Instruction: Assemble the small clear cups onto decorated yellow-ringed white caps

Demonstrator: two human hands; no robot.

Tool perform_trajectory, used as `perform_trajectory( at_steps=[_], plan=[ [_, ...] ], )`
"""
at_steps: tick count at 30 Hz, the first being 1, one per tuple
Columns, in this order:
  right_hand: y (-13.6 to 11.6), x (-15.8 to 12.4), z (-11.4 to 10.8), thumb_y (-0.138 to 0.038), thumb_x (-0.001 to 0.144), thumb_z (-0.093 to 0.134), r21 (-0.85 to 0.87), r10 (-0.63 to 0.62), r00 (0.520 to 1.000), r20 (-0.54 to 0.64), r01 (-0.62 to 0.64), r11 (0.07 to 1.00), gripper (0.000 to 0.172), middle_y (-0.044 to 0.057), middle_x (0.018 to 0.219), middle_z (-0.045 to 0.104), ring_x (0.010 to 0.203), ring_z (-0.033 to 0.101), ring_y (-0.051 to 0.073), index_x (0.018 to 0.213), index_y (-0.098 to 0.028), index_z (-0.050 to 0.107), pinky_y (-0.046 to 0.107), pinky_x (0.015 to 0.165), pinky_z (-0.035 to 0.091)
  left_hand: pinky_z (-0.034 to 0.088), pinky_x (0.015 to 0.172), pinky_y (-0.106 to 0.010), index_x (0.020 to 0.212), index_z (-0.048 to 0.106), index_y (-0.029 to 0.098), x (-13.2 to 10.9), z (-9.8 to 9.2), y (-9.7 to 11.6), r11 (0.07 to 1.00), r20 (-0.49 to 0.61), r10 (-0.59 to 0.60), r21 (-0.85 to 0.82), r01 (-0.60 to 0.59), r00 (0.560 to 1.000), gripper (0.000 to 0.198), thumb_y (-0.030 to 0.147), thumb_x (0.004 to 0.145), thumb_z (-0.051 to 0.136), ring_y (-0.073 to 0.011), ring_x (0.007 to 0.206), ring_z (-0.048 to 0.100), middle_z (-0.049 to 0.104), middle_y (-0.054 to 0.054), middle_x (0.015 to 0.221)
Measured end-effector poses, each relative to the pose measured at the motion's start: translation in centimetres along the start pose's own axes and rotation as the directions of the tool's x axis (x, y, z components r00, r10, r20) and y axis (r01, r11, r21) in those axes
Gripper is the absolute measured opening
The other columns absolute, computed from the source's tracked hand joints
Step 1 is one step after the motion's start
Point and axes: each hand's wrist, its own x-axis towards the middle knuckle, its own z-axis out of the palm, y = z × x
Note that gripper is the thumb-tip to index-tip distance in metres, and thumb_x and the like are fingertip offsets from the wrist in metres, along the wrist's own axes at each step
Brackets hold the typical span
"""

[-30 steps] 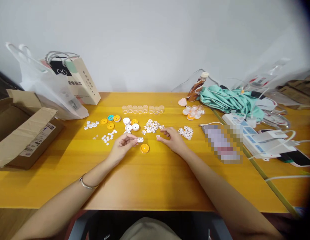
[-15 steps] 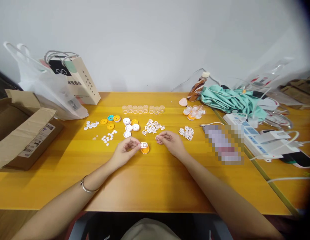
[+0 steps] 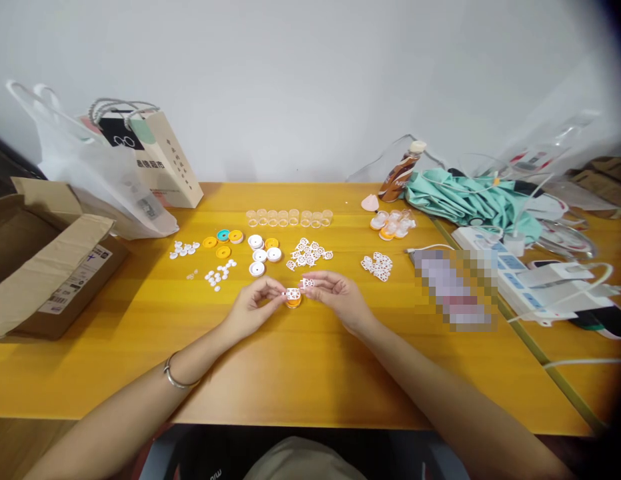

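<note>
My left hand pinches a small white openwork plastic piece between thumb and fingertips. Just beneath that piece sits an orange round cap on the table. Close on the right, my right hand is closed on a second white openwork piece. The two pieces are almost side by side; I cannot tell whether they touch. Behind the hands lie a pile of similar white openwork pieces and several white round caps. Another heap of openwork pieces lies to the right.
Clear cups stand in a row at the back. Orange caps and small white discs lie to the left, near an open cardboard box. A bottle, a phone and a power strip are on the right.
My right hand has moved left, toward my left hand, and a white openwork piece now shows at its fingertips. The left hand still holds its piece over the orange cap.
</note>
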Motion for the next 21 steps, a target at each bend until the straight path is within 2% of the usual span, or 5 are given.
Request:
perform_trajectory(
  at_steps=[5,8,11,15,21],
  plan=[
    [0.3,0.0,0.0,-0.029,0.068,0.071,-0.026,-0.041,0.998,-0.053,0.039,0.999,0.024,0.0,0.078,0.07,0.074,0.065,0.013,0.091,-0.023,0.067,0.034,0.08,0.051,0.052,0.073,-0.026,0.085,0.056,0.014,-0.1,0.1,-0.2,1.0,-0.015,-0.002,-0.007,0.002,1.0,0.012,0.024,0.08,0.06,-0.0126,0.073,0.064,0.067,-0.005,0.08],
    [0.6,0.0,0.0,-0.029,0.069,0.07,-0.158,-0.177,0.983,-0.045,0.168,0.973,0.02,0.001,0.082,0.066,0.078,0.062,0.014,0.089,-0.025,0.069,0.033,0.078,0.05,0.052,0.074,-0.026,0.084,0.055,0.014,-0.2,0.2,-0.1,1.0,-0.01,0.016,-0.005,-0.016,1.0,0.011,0.023,0.08,0.06,-0.0125,0.074,0.065,0.067,-0.005,0.08],
    [1.0,0.0,0.3,-0.029,0.07,0.069,-0.254,-0.285,0.958,0.039,0.286,0.924,0.017,0.003,0.092,0.061,0.086,0.059,0.014,0.087,-0.027,0.071,0.03,0.077,0.05,0.052,0.074,-0.026,0.083,0.055,0.014,-0.3,0.3,-0.1,0.999,0.013,0.046,0.003,-0.046,0.999,0.01,0.023,0.081,0.06,-0.0128,0.075,0.065,0.067,-0.006,0.081],
    [1.6,-0.2,0.6,-0.029,0.072,0.068,-0.199,-0.213,0.962,0.17,0.245,0.949,0.018,0.003,0.094,0.063,0.084,0.061,0.014,0.089,-0.025,0.07,0.032,0.08,0.05,0.052,0.076,-0.026,0.081,0.056,0.014,-0.6,0.2,-0.2,0.995,0.04,0.075,0.068,-0.078,0.996,0.011,0.024,0.082,0.058,-0.0136,0.078,0.064,0.067,-0.007,0.081],
    [1.6,-0.2,0.7,-0.027,0.068,0.071,-0.127,-0.132,0.979,0.157,0.152,0.98,0.021,0.001,0.087,0.068,0.08,0.065,0.014,0.089,-0.023,0.069,0.032,0.081,0.051,0.051,0.079,-0.028,0.084,0.057,0.015,-0.7,0.0,-0.5,0.983,0.041,0.12,0.132,-0.124,0.992,0.006,0.021,0.083,0.056,-0.0148,0.083,0.064,0.067,-0.008,0.088]
  ],
)
